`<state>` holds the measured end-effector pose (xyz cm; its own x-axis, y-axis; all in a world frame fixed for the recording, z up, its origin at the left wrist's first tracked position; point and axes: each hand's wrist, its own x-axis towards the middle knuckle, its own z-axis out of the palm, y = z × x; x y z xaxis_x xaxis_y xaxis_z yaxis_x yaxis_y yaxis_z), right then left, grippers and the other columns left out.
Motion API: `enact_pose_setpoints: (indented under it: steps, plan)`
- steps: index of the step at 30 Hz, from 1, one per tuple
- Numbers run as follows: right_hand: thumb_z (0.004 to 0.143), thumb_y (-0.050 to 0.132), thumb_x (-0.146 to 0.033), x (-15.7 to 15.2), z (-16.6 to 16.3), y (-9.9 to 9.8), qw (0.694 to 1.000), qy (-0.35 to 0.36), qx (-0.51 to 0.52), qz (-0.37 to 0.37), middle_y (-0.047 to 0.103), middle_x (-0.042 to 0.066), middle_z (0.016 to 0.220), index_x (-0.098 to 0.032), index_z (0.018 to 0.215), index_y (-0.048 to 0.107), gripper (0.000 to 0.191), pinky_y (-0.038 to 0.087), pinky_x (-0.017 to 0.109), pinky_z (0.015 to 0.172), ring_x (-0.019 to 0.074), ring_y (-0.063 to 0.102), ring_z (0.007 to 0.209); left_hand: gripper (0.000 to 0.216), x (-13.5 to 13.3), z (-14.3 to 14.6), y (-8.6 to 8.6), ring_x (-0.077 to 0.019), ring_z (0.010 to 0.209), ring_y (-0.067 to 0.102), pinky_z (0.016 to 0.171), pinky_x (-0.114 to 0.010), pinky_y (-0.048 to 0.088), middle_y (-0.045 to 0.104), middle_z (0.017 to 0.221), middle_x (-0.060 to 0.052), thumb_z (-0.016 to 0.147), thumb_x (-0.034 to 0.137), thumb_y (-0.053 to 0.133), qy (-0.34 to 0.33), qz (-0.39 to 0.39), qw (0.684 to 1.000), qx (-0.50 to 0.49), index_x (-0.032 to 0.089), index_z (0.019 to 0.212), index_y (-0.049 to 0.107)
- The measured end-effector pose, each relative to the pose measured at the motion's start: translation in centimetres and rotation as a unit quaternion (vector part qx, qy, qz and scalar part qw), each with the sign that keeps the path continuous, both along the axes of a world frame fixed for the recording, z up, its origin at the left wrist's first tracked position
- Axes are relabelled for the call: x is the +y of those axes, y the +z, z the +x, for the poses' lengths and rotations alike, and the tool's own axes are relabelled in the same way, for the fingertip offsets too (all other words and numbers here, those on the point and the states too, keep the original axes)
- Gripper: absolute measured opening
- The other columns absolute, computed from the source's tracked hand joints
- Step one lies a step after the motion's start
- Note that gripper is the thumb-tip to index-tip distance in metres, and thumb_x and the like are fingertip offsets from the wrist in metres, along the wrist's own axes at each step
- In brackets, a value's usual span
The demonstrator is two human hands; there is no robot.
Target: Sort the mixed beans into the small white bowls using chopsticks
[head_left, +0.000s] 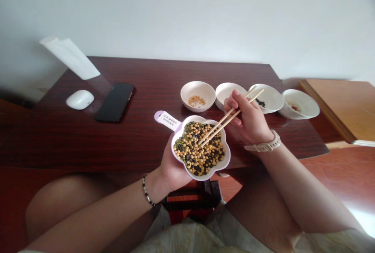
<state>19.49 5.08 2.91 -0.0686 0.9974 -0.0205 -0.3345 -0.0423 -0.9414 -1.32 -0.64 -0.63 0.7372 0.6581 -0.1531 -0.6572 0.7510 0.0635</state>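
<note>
My left hand point(172, 169) grips a flower-shaped bowl point(226, 159) from below, holding it at the table's near edge. Mixed beans point(196, 153), yellow, black and green, fill this bowl, and a white label point(169, 120) sticks to its handle. In my right hand point(247, 118) is a pair of chopsticks point(224, 120), their tips down among the beans; whether they pinch one I cannot tell. Behind stands a white bowl with yellow beans point(197, 101). Partly behind my right hand is a second white bowl point(230, 89), its inside mostly hidden. Farther right is a bowl with black beans point(271, 97).
At the row's right end stands a bowl with a few reddish bits point(304, 108). On the left lie a black phone point(115, 102), a white rounded case point(80, 99) and a white upright packet point(73, 57). A wooden surface point(345, 106) adjoins the dark table point(146, 85) at right.
</note>
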Motion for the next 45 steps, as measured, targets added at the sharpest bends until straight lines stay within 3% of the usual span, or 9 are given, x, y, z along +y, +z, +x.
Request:
enact_pose_setpoints:
  steps: [8, 19, 32, 38, 45]
  plan:
    - [0.097, 0.075, -0.062, -0.17, -0.17, -0.21, 0.998, -0.008, -0.057, 0.005, 0.048, -0.003, 0.067, -0.021, 0.075, 0.053, 0.052, 0.013, 0.027, 0.04, 0.0059, 0.03, 0.046, 0.057, 0.13, 0.04, 0.24, -0.0307, 0.121, 0.064, 0.112, -0.051, 0.042, 0.068, 0.131, -0.01, 0.095, 0.056, 0.044, -0.002, -0.006, 1.0, 0.015, 0.02, 0.137, 0.06]
    - [0.099, 0.074, -0.061, -0.33, -0.15, -0.08, 0.998, 0.001, -0.057, 0.013, 0.047, -0.002, 0.068, -0.02, 0.075, 0.052, 0.051, 0.011, 0.027, 0.04, 0.0057, 0.032, 0.046, 0.057, 0.06, 0.03, 0.27, -0.0307, 0.123, 0.063, 0.112, -0.051, 0.042, 0.069, 0.131, -0.01, 0.094, 0.056, 0.044, -0.002, -0.006, 1.0, 0.024, 0.021, 0.136, 0.061]
    - [0.096, 0.075, -0.065, -0.31, -0.17, -0.35, 0.997, 0.062, -0.054, -0.009, 0.047, -0.003, 0.069, -0.02, 0.076, 0.054, 0.053, 0.012, 0.027, 0.042, 0.0059, 0.028, 0.047, 0.056, 0.23, 0.21, 0.67, -0.0321, 0.124, 0.063, 0.11, -0.051, 0.044, 0.067, 0.133, -0.013, 0.096, 0.053, 0.041, -0.006, 0.001, 1.0, 0.012, 0.018, 0.134, 0.062]
    - [0.102, 0.07, -0.061, -0.48, -0.23, -0.28, 0.997, 0.06, -0.054, 0.001, 0.044, -0.003, 0.069, -0.02, 0.076, 0.052, 0.051, 0.013, 0.027, 0.043, 0.0056, 0.029, 0.047, 0.055, 0.31, 0.18, 0.61, -0.0321, 0.127, 0.061, 0.113, -0.052, 0.041, 0.066, 0.135, -0.012, 0.094, 0.054, 0.045, -0.006, -0.015, 0.999, 0.033, 0.019, 0.133, 0.062]
    - [0.097, 0.074, -0.063, -0.33, 0.04, 0.17, 0.998, 0.025, -0.061, 0.005, 0.047, -0.003, 0.068, -0.021, 0.075, 0.053, 0.053, 0.014, 0.027, 0.041, 0.006, 0.028, 0.047, 0.055, 0.1, 0.15, 0.57, -0.0329, 0.124, 0.062, 0.112, -0.055, 0.04, 0.069, 0.129, -0.011, 0.093, 0.055, 0.046, -0.001, -0.016, 0.999, 0.038, 0.021, 0.134, 0.062]
